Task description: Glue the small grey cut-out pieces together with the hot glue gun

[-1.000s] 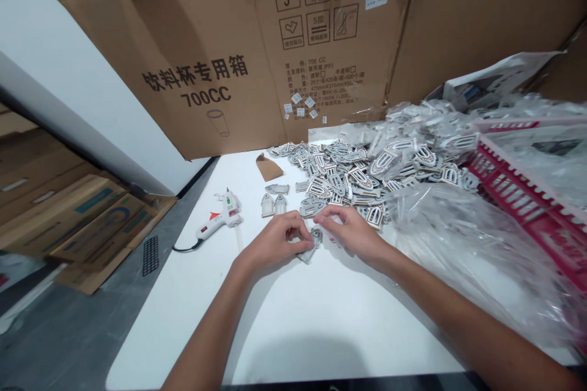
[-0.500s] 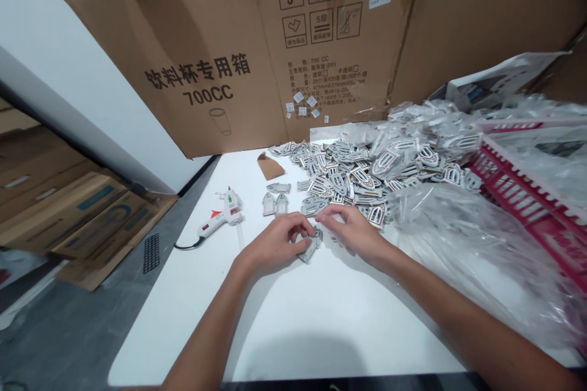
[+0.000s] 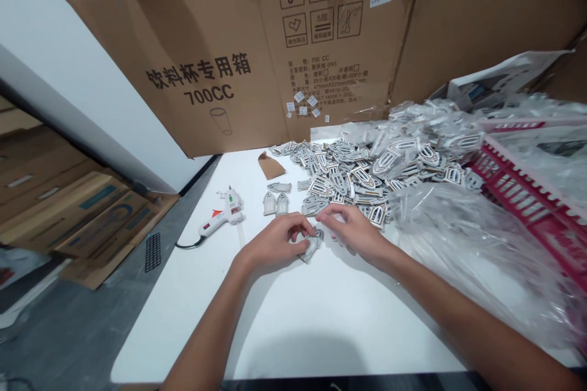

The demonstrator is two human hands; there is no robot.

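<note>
My left hand [image 3: 285,238] has its fingers closed on a small grey arch-shaped piece [image 3: 312,250], which lies low over the white table [image 3: 275,324]. Just right of that piece, my right hand [image 3: 351,229] has thumb and fingertips pinched together; what they hold, if anything, is too small to make out. Beyond both hands spreads a pile of similar grey and white arch-shaped pieces [image 3: 337,182], some with gold-brown edging. Apart from the pile, to its left, lie several single pieces [image 3: 276,203].
At the left is a white glue gun [image 3: 220,218] with a black cord. A brown paper scrap [image 3: 271,166] lies near the large cardboard box [image 3: 206,24] at the back. Clear plastic bags [image 3: 458,256] and a magenta basket [image 3: 527,195] take up the right side.
Both hands keep nearly the same position, with the grey piece still under the left fingers. The view has shifted very slightly.
</note>
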